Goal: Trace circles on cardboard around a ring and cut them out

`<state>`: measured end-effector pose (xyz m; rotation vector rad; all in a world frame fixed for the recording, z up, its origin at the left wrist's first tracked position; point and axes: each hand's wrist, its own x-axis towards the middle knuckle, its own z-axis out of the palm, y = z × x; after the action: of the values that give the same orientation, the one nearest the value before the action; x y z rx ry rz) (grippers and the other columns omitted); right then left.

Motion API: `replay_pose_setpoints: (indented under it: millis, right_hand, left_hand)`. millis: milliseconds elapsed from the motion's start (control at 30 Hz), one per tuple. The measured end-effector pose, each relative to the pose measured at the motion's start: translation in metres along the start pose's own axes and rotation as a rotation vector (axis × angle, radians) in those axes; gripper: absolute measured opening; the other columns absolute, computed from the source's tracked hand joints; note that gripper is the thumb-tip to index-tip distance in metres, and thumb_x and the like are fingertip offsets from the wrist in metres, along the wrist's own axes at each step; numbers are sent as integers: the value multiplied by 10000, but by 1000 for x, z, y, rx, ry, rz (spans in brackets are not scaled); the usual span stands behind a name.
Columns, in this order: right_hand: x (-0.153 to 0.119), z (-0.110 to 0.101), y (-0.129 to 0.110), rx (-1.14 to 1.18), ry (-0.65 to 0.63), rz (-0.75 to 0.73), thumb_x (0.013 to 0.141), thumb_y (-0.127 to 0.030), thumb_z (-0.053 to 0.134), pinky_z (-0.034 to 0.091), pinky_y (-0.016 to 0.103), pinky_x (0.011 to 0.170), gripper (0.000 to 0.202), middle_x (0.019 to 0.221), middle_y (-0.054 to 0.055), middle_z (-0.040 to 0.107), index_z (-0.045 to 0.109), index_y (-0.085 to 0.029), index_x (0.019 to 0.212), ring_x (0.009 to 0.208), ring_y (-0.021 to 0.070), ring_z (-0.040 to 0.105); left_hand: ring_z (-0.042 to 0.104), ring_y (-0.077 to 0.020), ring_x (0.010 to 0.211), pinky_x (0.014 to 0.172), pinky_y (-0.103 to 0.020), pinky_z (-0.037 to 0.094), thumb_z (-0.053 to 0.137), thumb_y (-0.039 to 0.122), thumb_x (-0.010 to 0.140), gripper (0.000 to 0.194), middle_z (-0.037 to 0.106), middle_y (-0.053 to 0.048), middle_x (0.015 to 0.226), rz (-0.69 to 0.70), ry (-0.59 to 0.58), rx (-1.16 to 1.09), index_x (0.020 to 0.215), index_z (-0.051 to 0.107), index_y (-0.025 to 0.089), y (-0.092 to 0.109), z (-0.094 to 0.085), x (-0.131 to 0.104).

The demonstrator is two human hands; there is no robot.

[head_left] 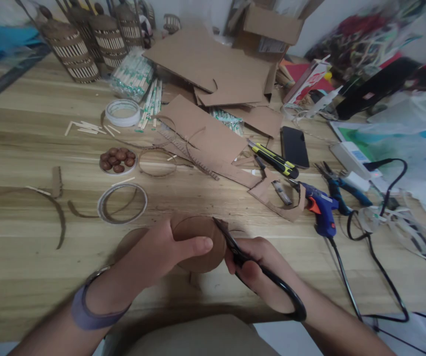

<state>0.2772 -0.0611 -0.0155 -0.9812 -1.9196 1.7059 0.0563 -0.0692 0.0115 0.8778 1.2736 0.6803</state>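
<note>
My left hand [176, 247] grips a round piece of brown cardboard [200, 230], its thumb lying across the face. Black-handled scissors [235, 247] are in my right hand [261, 267], with the blades at the right edge of the cardboard disc. Part of the blades is hidden behind the cardboard. Under my left wrist another rounded cardboard piece [129, 242] partly shows on the table. A roll of tape [122, 203] lies beyond my left hand, near a lid of brown nuts or beads [117, 160].
A blue glue gun [320, 207] with its cable, pliers [341, 188], a yellow-black cutter knife [274, 159] and a phone [295, 147] lie to the right. Cardboard sheets [213, 64] pile up at the back, beside stick-built lanterns [68, 49] and a white tape roll [123, 112].
</note>
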Motion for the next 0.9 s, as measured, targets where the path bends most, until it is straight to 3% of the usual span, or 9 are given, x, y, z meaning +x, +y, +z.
replay_pose_setpoints:
  millis: [267, 367, 500, 633, 800, 900]
  right_hand:
    - [0, 1, -1, -39, 35, -14, 916, -871, 368, 280, 235, 484, 739, 591, -33, 433, 514, -181, 695, 527, 99, 363]
    - [0, 1, 3, -50, 43, -14, 896, -884, 390, 275, 232, 472, 749, 570, -33, 431, 526, -179, 683, 514, 99, 367]
    - [-1, 5, 13, -122, 161, -33, 792, -953, 440, 238, 231, 438, 798, 517, -49, 410, 593, -176, 696, 472, 95, 329]
    - [-2, 8, 18, -268, 262, -31, 739, -972, 481, 248, 236, 462, 802, 521, -52, 412, 628, -183, 723, 488, 103, 328]
    - [0, 4, 14, -222, 160, -15, 739, -975, 465, 257, 233, 455, 805, 519, -55, 420, 624, -186, 749, 482, 106, 343]
    - [0, 0, 8, -137, 78, 32, 717, -992, 450, 258, 230, 451, 829, 519, -63, 412, 619, -182, 771, 481, 105, 351]
  left_hand:
    - [742, -258, 1048, 924, -311, 532, 774, 336, 725, 270, 835, -23, 1054, 36, -49, -64, 973, 764, 230, -3, -1, 1]
    - [735, -270, 1078, 952, -333, 530, 793, 330, 702, 296, 832, -28, 1068, 40, -19, -76, 979, 757, 230, -6, -2, 2]
    - [733, -326, 1077, 950, -402, 541, 847, 384, 640, 405, 830, -76, 1057, -1, 29, -167, 988, 749, 201, -10, -3, 5]
    - [756, -311, 1012, 894, -381, 558, 872, 425, 645, 398, 838, -69, 1004, -25, 96, -209, 951, 749, 203, -16, -1, 7]
    - [744, -333, 1032, 850, -385, 558, 868, 490, 634, 475, 828, -86, 1032, -85, 291, -2, 981, 735, 196, -17, 2, 5]
    - [749, -317, 981, 813, -364, 556, 828, 473, 662, 396, 832, -72, 959, -82, 197, 31, 927, 754, 189, -13, 2, 3]
